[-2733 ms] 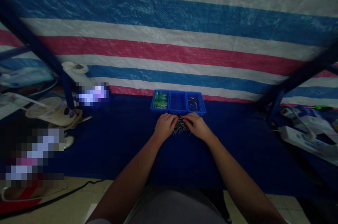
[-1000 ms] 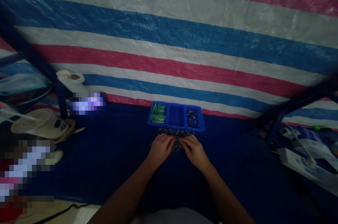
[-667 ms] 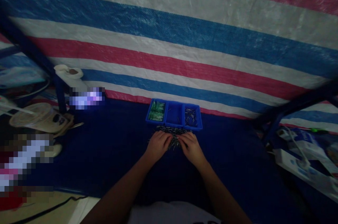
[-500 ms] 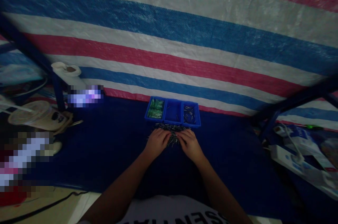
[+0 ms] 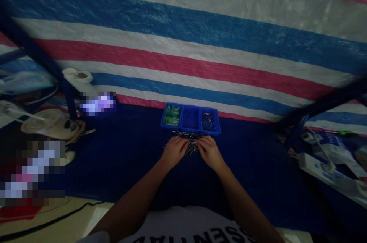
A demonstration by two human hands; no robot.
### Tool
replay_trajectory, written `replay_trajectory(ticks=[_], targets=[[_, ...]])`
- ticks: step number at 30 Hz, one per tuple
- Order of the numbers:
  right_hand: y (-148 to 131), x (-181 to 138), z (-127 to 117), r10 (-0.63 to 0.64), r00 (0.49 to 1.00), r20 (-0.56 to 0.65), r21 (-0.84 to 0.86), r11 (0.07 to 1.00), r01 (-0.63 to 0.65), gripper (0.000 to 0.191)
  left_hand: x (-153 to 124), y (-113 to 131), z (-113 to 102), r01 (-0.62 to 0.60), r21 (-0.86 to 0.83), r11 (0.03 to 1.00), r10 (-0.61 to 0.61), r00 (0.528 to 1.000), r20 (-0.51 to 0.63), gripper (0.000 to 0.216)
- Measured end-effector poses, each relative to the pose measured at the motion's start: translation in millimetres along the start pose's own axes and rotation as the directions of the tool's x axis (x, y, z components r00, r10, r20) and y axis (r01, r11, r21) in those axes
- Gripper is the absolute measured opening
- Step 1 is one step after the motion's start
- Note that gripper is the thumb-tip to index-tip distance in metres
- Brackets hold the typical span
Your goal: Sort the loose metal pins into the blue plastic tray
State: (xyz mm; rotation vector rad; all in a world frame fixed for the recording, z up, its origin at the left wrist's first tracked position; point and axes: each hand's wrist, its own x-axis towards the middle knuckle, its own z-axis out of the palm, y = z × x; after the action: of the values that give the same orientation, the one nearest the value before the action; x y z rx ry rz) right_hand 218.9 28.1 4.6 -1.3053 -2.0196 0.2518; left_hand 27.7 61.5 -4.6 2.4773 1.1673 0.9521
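Observation:
A loose heap of thin, dark, shiny metal pieces [image 5: 191, 149], like small pins or nails, lies on the dark blue surface. My left hand [image 5: 174, 152] rests at the heap's left side, thumb and fingers pinched together at the tips. Opposite it, my right hand [image 5: 210, 153] is closed in the same way, its fingertips close to the left ones. What either hand pinches is too small to make out. Just beyond is a blue tray [image 5: 181, 118] with three compartments: green packets [image 5: 172, 115] at left, a few slivers in the middle, and similar metal pieces [image 5: 208, 120] at right.
A striped plastic sheet [image 5: 183, 52] hangs behind the tray. To the left are a lidded cup with a straw [image 5: 54, 124], a white roll [image 5: 83, 82] and blurred-out patches. At right lie a white power strip [image 5: 315, 168] and packages, beside a blue frame bar [image 5: 298, 124].
The whole view has shifted slightly, so things appear a little farther right. Both hands stay at the heap, still pinched, with only small finger movement.

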Motion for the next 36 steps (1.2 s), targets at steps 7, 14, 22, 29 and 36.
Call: replay_trajectory(ticks=[7,14,22,29,36], targets=[[-1,5,-2,-0.018,1.0,0.004,-0.02,1.0,0.018,0.024,1,2,-2,0.015,-0.032,0.999,-0.016,1.0,-0.022,0.019],[-7,7,-8,-0.006,1.0,0.016,-0.057,0.998,0.007,0.02,-1,-1,1,0.027,-0.064,0.998,-0.031,0.998,-0.051,0.018],[-12,8,-9,0.039,0.999,-0.028,0.021,0.999,-0.039,0.016,-2,-1,3,0.035,-0.079,0.996,-0.038,0.998,-0.046,0.018],[-22,17,-15,0.163,0.987,-0.016,0.12,0.98,-0.16,0.016,-1,0,3,0.075,-0.109,0.991,-0.078,0.997,-0.025,0.017],[-23,21,-16,0.31,0.945,0.105,0.227,0.918,-0.326,0.016,0,1,-1,0.074,-0.076,0.994,-0.078,0.996,-0.046,0.016]])
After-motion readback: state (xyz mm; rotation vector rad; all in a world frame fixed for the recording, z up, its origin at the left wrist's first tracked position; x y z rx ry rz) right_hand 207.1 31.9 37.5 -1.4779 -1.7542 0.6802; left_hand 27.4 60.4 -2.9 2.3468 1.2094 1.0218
